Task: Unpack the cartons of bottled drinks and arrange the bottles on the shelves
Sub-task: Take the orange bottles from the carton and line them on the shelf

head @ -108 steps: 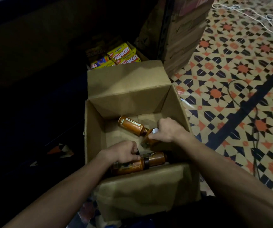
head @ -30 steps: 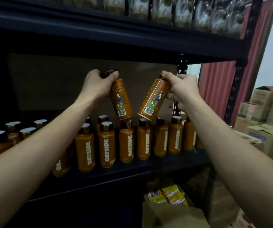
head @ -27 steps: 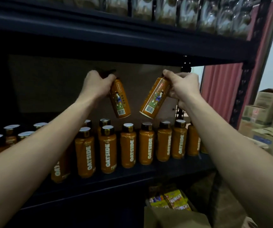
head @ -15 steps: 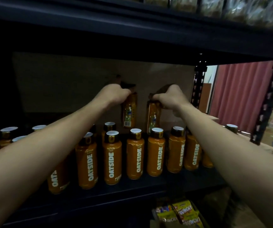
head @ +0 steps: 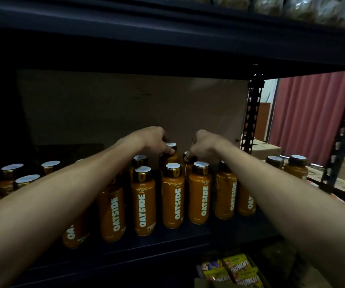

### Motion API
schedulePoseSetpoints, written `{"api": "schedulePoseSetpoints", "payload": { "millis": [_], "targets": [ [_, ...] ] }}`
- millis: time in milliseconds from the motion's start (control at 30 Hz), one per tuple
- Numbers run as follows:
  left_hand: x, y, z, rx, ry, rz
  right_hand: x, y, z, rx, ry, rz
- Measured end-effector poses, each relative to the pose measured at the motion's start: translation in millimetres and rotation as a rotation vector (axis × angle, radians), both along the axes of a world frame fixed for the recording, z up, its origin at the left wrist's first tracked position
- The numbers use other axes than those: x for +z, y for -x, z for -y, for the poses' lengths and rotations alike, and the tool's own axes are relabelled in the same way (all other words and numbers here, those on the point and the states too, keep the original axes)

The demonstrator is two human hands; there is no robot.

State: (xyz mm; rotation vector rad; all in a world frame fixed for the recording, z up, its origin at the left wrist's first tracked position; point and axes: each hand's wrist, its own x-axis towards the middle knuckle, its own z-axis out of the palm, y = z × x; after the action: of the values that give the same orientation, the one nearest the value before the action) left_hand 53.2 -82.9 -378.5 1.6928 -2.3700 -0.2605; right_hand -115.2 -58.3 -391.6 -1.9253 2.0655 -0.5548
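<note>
Two upright orange plastic drink bottles with dark necks and white-topped caps are in hand, one to each hand, both in the second row of the dark metal shelf (head: 188,238). The left hand (head: 151,140) reaches over the front row of matching OATSIDE bottles (head: 173,200). Its fingers curl down round the neck of the left bottle (head: 170,159) just under the cap, whose white top shows past the knuckles. The right hand (head: 203,147) grips the same way, fingers bunched and pinching the top of the right bottle (head: 188,169). That cap is almost wholly hidden beneath the hand.

Each bottle lies straight below its own hand with its long axis vertical, and the two stand just beside one another behind the front row. The front row hides their bases, so it cannot be told whether they rest on the shelf or hang just above it.

The step in hand looks like the setting-down of this pair. The coming move would be to lower if needed, loosen the fingers and draw both hands up and back. Both forearms pass close over the front row's caps, so a low withdrawal could topple one.

A brown cardboard sheet (head: 126,104) backs the bay, and more white-capped bottles (head: 11,169) stand at the far left. Yellow snack packets (head: 238,269) sit below the shelf, and a red pleated curtain (head: 312,121) hangs to the right.
</note>
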Motion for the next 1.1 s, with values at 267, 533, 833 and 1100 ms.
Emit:
{"api": "schedulePoseSetpoints", "payload": {
  "millis": [267, 533, 833, 1100],
  "targets": [
    [-10, -2, 0, -0.105, -0.05, 0.13, 4, -3, 1, 0.018, 0.008, -0.043],
    [-6, -11, 5, -0.068, -0.102, 0.05, 13, 3, -2, 0.106, 0.024, -0.085],
    [-7, -18, 12, -0.059, -0.094, -0.013, 5, 6, 3, 0.138, 0.001, -0.14],
    [-14, -11, 8, -0.018, -0.002, -0.041, 10, 15, 9, 0.075, 0.067, -0.091]
  ]
}}
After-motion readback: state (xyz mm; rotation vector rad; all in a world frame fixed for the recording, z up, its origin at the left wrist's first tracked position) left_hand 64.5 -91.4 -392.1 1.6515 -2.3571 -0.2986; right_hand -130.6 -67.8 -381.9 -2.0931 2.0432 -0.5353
